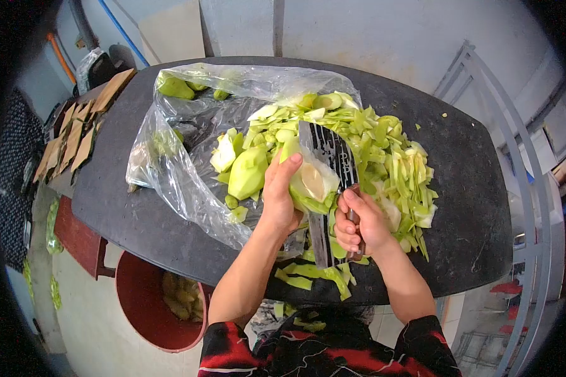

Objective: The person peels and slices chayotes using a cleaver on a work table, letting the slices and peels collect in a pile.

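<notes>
My left hand (279, 193) is closed round a peeled, partly cut green mango (316, 178), its pale inside turned up toward me. In my right hand (366, 221) is the wooden handle of a broad, dark-bladed cleaver (333, 154). The blade lies along the right side of the mango, tilted away from me; whether it is cutting in is hard to make out. Just left of my left hand sits a whole peeled green mango (248, 173). Behind and right of the cleaver spreads a large heap of pale green slices (383, 147).
A clear plastic bag (188, 182) lies open on the dark table (468, 207), with unpeeled green fruit (175, 87) at its far left. Peel strips (314, 273) lie by the near edge. Below left stands a red bucket (132, 301) with yellowish scraps inside. Metal railing (534, 188) runs along the right.
</notes>
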Demonstrator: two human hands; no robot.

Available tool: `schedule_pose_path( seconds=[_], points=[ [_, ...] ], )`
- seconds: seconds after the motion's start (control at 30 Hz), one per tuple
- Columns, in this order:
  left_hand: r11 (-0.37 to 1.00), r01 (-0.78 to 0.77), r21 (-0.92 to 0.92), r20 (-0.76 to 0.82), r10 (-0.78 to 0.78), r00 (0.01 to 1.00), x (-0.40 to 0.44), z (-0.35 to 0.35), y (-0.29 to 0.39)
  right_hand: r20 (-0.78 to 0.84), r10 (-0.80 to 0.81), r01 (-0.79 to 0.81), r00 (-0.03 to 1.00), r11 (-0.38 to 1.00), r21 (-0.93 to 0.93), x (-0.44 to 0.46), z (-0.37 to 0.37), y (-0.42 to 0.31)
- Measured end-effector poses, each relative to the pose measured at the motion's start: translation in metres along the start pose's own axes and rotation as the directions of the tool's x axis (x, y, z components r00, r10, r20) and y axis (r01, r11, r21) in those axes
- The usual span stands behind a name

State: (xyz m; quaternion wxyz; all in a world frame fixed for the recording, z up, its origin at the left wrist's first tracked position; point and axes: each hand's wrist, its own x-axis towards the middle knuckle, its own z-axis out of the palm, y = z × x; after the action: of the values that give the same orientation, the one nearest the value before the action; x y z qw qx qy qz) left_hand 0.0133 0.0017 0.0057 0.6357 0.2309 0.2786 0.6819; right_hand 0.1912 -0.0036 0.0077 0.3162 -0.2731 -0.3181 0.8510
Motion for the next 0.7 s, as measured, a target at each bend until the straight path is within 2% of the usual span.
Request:
schedule_pose_path(
  seconds=[0.13, 0.2, 0.23, 0.3, 0.37, 0.43, 0.47, 0.5, 0.53, 0.57, 0.6, 0.63, 0.7],
  points=[
    [0.999, -0.013, 0.051, 0.010, 0.013, 1.000, 0.001, 0.001, 0.007, 0.015, 0.027, -0.028, 1.000, 0.999, 0.028, -0.002, -0.002, -0.003],
    [0.886, -0.224, 0.405, 0.045, 0.226, 0.973, 0.004, -0.002, 0.007, 0.012, 0.022, -0.022, 1.000, 0.999, 0.038, -0.003, -0.003, -0.004],
    [0.886, -0.225, 0.406, 0.046, 0.226, 0.973, 0.006, -0.003, 0.007, 0.020, 0.031, -0.033, 0.999, 0.997, 0.077, -0.003, -0.004, -0.005],
    [0.883, -0.293, 0.367, -0.018, 0.321, 0.947, 0.011, -0.007, 0.006, 0.033, 0.039, -0.042, 0.999, 0.992, 0.117, -0.002, -0.006, -0.009],
    [0.879, -0.294, 0.375, -0.003, 0.318, 0.948, 0.014, -0.012, 0.009, 0.051, 0.041, -0.052, 0.998, 0.970, 0.236, 0.001, -0.009, -0.015],
    [0.945, -0.151, 0.290, -0.033, 0.167, 0.985, 0.009, -0.008, 0.020, 0.031, 0.026, -0.033, 0.999, 0.965, 0.259, 0.006, -0.002, -0.024],
    [0.979, -0.114, 0.169, -0.020, 0.119, 0.993, 0.014, -0.019, 0.017, -0.088, -0.069, 0.081, 0.994, 0.988, 0.132, 0.007, 0.006, -0.029],
    [0.978, -0.122, 0.171, -0.018, 0.127, 0.992, 0.015, -0.017, 0.021, -0.190, -0.175, 0.177, 0.966, 0.984, -0.008, 0.008, 0.013, -0.035],
    [0.993, -0.116, 0.025, -0.034, 0.117, 0.993, 0.015, -0.015, 0.025, -0.238, -0.252, 0.228, 0.938, 0.966, -0.121, 0.008, 0.020, -0.041],
    [0.986, -0.111, -0.123, -0.047, 0.106, 0.993, 0.015, -0.014, 0.028, -0.230, -0.253, 0.230, 0.940, 0.966, -0.123, 0.010, 0.023, -0.045],
    [0.990, -0.074, -0.121, 0.015, 0.076, 0.997, 0.015, -0.022, 0.032, -0.208, -0.383, 0.248, 0.900, 0.843, -0.477, 0.013, 0.025, -0.049],
    [0.990, -0.076, -0.122, 0.014, 0.078, 0.997, 0.014, -0.026, 0.033, -0.143, -0.495, 0.222, 0.857, 0.605, -0.765, 0.015, 0.025, -0.054],
    [0.973, -0.090, -0.214, 0.079, 0.109, 0.991, 0.015, -0.028, 0.034, -0.070, -0.599, 0.173, 0.798, 0.339, -0.925, 0.025, 0.023, -0.059]
  ],
)
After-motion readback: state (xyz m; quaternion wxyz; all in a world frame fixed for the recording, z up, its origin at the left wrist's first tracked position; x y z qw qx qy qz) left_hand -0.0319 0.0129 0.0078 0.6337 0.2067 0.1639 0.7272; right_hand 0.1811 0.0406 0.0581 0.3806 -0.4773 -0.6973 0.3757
